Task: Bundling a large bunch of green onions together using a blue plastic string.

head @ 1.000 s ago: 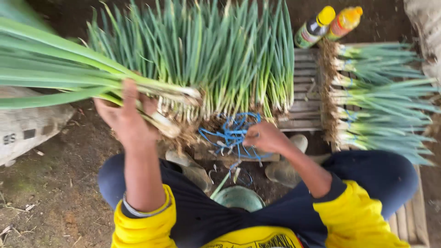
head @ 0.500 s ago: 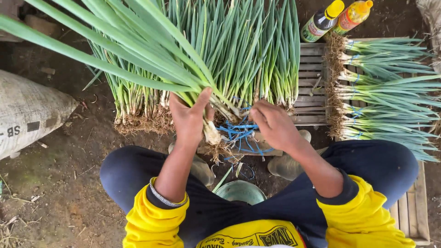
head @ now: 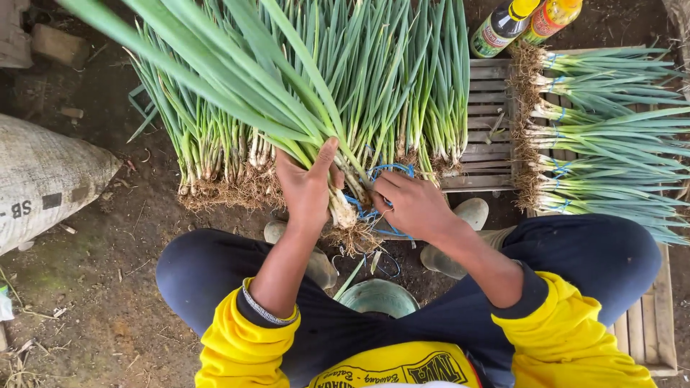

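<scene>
1. Left hand [head: 307, 188] clenched round a bunch of green onions [head: 316, 136] near the white root ends; thumb up along the stalks. Leaves fan away from the person, roots point back at the lap, prob. so the root ends stay lined up.
2. Right hand [head: 411, 205] pinches blue string [head: 379, 172] just beside the bunch, fingers curled on it; string loops round the stalk bases, touching them.
3. Bunch sits over the bare dirt ground [head: 93, 302], between the knees, in front of the loose onion pile [head: 215, 151], which lies roots toward the person.
4. Tied bundles [head: 604, 136] stacked on a wooden pallet [head: 489, 144] at right, leaves pointing right, roots left, each w/ blue ties. Looks sorted apart from the loose pile.
5. Two bottles [head: 521, 25] at the pallet's far edge: one dark w/ green-red label, one orange; both yellow caps, lying tilted.
6. Grey sack [head: 50, 179] at left on ground, dark print, partly cut off.
7. Green bowl [head: 379, 296] near the feet, contents unclear.
</scene>
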